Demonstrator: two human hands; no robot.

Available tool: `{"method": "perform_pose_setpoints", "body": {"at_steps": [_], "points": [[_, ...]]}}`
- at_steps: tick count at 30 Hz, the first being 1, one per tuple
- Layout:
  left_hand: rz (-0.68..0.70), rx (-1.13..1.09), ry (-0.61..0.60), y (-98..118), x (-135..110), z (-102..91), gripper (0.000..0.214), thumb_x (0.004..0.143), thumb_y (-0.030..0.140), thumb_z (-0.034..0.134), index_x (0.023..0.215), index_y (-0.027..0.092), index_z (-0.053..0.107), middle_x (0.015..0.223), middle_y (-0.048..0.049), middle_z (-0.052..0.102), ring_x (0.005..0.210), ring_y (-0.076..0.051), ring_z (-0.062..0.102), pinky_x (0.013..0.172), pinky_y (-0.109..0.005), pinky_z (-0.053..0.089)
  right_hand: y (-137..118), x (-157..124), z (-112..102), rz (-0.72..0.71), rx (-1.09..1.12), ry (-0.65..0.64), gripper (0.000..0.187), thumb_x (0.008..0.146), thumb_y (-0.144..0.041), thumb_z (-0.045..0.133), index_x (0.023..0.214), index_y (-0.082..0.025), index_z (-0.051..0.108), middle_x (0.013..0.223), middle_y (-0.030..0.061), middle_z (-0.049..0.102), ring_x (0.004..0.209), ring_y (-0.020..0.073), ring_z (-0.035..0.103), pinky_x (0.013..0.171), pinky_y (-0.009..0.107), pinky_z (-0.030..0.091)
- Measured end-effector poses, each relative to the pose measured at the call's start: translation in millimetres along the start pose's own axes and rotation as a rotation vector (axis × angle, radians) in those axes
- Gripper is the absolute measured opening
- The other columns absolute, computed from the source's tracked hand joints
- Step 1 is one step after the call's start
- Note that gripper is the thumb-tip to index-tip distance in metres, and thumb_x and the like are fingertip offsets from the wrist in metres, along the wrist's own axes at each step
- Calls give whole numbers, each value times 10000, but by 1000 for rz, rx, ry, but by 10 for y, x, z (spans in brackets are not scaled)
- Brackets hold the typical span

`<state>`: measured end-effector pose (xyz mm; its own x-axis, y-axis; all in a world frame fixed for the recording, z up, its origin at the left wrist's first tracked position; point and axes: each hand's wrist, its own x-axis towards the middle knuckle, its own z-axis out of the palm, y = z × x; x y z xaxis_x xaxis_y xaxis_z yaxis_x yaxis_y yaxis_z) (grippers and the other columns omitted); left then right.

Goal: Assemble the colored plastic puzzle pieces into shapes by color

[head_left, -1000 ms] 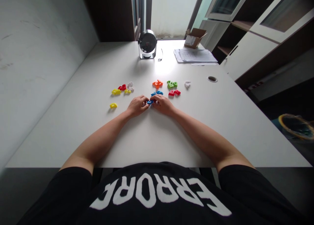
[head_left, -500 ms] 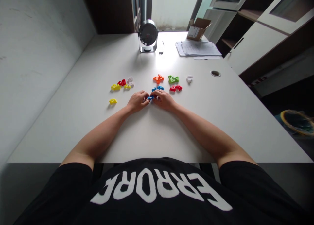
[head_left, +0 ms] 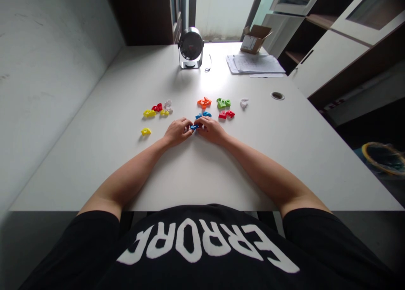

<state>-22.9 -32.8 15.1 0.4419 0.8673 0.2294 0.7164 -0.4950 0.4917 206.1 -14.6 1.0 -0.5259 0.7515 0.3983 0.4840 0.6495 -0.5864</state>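
Between my fingertips is a small blue plastic piece (head_left: pixel 194 127), close above the white tabletop. My left hand (head_left: pixel 178 130) pinches it from the left, and my right hand (head_left: pixel 210 129) grips it from the right, fingers curled. Just beyond my right hand lie more blue pieces (head_left: pixel 203 114), partly hidden by its fingers. Orange pieces (head_left: pixel 204 102) lie farther back, with green pieces (head_left: pixel 223 103) and red pieces (head_left: pixel 226 114) to their right. Left of my hands are yellow pieces (head_left: pixel 149 113), red pieces (head_left: pixel 157 107) and white pieces (head_left: pixel 168 105). A single yellow piece (head_left: pixel 146 131) lies nearer.
A round black device on a metal stand (head_left: pixel 190 47) stands at the back of the white table (head_left: pixel 95 155). Papers (head_left: pixel 257 64) and an open cardboard box (head_left: pixel 255 39) are at the back right, near a cable hole (head_left: pixel 277 96). A wall (head_left: pixel 47 71) borders the left side.
Both hands stay in nearly the same place on the blue piece, which looks slightly turned. The whole view has shifted a little.
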Motion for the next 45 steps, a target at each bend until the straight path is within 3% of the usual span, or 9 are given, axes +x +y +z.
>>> {"method": "perform_pose_setpoints", "body": {"at_steps": [45], "points": [[10,13,-2,-15,1,16,163,958,321,636,1043,220,731,980,-36,693,835,-187,630,808,-353,474,108,0,59,-40,-22,11,208,898,-150,651,1080,-227,714,940,43,699,902,219,609,821,320,450]]}}
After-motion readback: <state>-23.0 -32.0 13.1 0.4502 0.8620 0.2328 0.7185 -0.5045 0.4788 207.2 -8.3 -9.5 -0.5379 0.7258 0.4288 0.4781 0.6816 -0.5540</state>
